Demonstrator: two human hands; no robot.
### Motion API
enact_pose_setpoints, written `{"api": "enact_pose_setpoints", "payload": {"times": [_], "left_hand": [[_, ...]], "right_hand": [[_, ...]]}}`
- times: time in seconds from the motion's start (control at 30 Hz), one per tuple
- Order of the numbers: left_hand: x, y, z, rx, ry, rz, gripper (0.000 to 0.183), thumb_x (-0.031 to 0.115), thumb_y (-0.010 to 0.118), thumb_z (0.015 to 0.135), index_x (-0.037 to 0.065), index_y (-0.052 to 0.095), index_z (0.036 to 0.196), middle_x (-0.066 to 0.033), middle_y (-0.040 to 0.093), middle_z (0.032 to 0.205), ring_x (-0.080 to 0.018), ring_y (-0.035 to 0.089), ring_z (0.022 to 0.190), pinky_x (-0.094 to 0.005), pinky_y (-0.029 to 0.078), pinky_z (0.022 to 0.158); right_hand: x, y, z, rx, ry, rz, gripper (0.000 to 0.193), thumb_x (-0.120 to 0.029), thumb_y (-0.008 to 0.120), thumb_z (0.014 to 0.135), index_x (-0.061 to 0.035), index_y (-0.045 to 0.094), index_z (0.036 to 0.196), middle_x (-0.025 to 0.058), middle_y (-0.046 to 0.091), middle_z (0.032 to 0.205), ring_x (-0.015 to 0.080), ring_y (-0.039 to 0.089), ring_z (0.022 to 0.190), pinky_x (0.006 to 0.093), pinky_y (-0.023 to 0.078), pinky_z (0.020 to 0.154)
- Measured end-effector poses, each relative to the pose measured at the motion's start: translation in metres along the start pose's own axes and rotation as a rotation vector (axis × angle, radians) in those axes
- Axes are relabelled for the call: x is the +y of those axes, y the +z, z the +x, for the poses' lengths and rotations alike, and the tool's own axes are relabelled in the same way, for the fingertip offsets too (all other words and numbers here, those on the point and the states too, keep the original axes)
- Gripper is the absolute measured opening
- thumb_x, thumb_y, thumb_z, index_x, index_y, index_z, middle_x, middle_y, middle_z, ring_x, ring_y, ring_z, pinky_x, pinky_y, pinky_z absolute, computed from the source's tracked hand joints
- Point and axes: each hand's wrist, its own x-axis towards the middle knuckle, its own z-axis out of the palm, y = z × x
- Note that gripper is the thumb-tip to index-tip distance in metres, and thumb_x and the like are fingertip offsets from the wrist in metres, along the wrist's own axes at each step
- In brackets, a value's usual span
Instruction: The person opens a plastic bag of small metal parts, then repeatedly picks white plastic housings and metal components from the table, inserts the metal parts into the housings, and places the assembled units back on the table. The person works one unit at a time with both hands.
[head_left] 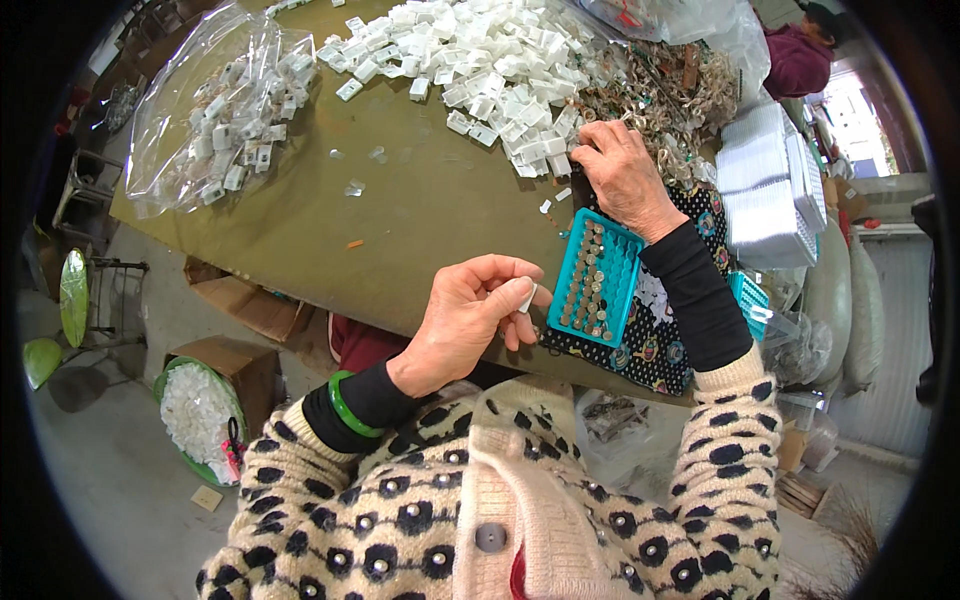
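My left hand (470, 315) is closed in a pinch over the table's near edge, with a small white plastic piece (528, 298) between thumb and fingers. Farther right, my right hand (628, 178) reaches out with bent fingers to the edge of a heap of white plastic pieces (510, 75), where it meets a tangle of small brownish parts (665, 95). What its fingertips hold, if anything, is too small to make out. Between my hands and nearer to me sits a teal slotted tray (627, 262), with rows of small round metallic parts (590, 285) in part of it.
A clear plastic bag of white pieces (235, 130) lies at the left of the green table (400, 215). White stacked trays (760, 185) stand at the right, beside a black patterned cloth (660, 365). A basket of white pieces (200, 410) stands on the floor at left.
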Motion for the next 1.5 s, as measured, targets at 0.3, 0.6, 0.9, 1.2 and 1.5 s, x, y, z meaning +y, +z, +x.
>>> {"api": "enact_pose_setpoints", "payload": {"times": [0.3,0.6,0.9,1.2,1.5], "left_hand": [[-0.002,0.001,-0.001,-0.035,0.010,0.029,0.023,0.012,0.058,0.098,-0.005,0.058,0.113,-0.0119,0.069,0.095,-0.0115,0.064,0.064,-0.0230,0.053,0.053],[0.012,-0.005,-0.004,0.000,0.086,-0.134,0.022,0.019,0.060,0.098,0.000,0.059,0.109,-0.0048,0.061,0.082,-0.0128,0.062,0.067,-0.0243,0.052,0.053],[0.033,-0.007,-0.011,0.093,0.094,-0.076,0.023,0.020,0.068,0.093,0.000,0.063,0.105,-0.0006,0.061,0.079,-0.0072,0.055,0.061,-0.0193,0.040,0.047],[0.025,-0.006,-0.022,0.164,0.234,0.256,0.018,0.012,0.068,0.092,-0.001,0.068,0.105,-0.0013,0.065,0.076,-0.0063,0.055,0.060,-0.0191,0.041,0.049],[0.019,-0.003,-0.023,0.110,0.162,-0.010,0.014,0.010,0.066,0.092,0.002,0.067,0.104,-0.0023,0.063,0.077,-0.0072,0.054,0.060,-0.0197,0.041,0.048]], "right_hand": [[0.003,-0.023,0.016,0.337,0.569,0.918,0.014,-0.010,0.072,0.084,-0.0030,0.062,0.090,0.0069,0.068,0.085,0.0196,0.063,0.079,0.0315,0.051,0.076],[-0.054,-0.051,0.020,0.355,0.833,1.497,0.019,-0.004,0.071,0.086,0.0015,0.058,0.099,0.0055,0.066,0.079,0.0119,0.064,0.062,0.0239,0.054,0.057],[-0.156,-0.053,-0.001,0.495,0.210,0.453,0.022,0.006,0.069,0.076,-0.0032,0.058,0.093,0.0099,0.059,0.083,0.0278,0.060,0.067,0.0348,0.048,0.059],[-0.167,-0.058,-0.019,0.410,0.449,0.924,0.014,-0.003,0.066,0.088,-0.0002,0.062,0.100,0.0066,0.065,0.083,0.0111,0.057,0.062,0.0231,0.047,0.057],[-0.174,-0.053,-0.030,0.412,0.584,1.089,0.018,-0.001,0.070,0.085,-0.0007,0.063,0.101,0.0054,0.066,0.085,0.0114,0.061,0.068,0.0249,0.049,0.060]]}}
